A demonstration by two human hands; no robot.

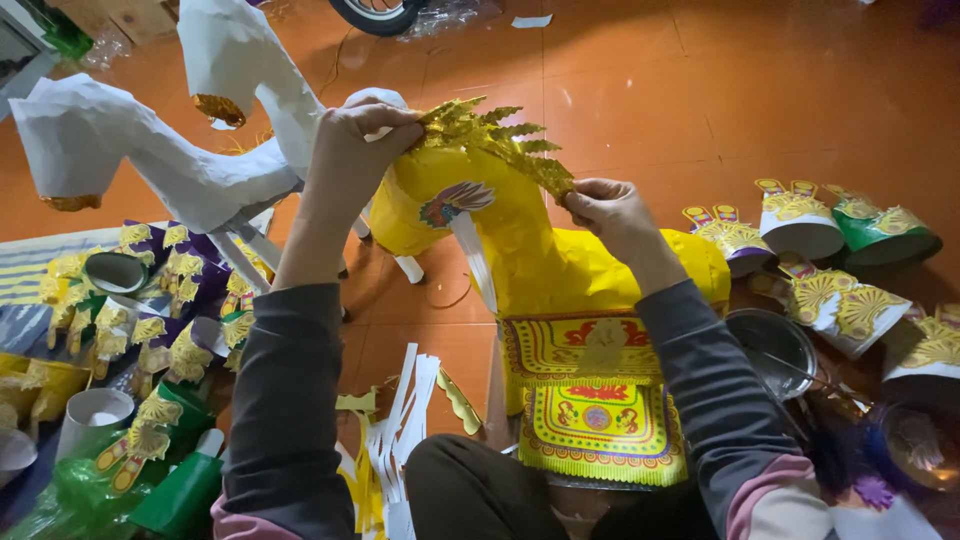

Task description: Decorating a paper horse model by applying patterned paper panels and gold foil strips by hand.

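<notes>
— What can't I make out from here?
— The yellow paper horse (pixel 540 250): my left hand (pixel 350 150) covers its head top, and my right hand's (pixel 610 215) fingertips vanish behind the gold fringe (pixel 495 140).
— And the edges?
— The wheel (pixel 378 12) is cut off at the top, and the white paper horse (pixel 150 150) loses its legs there. The metal bowl (pixel 770 350) sits half behind my sleeve.

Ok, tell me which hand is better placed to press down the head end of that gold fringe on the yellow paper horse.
Left, probably. The left hand already grips the gold fringe at the yellow paper horse's head, while the right hand pinches its far lower end along the neck.
</notes>
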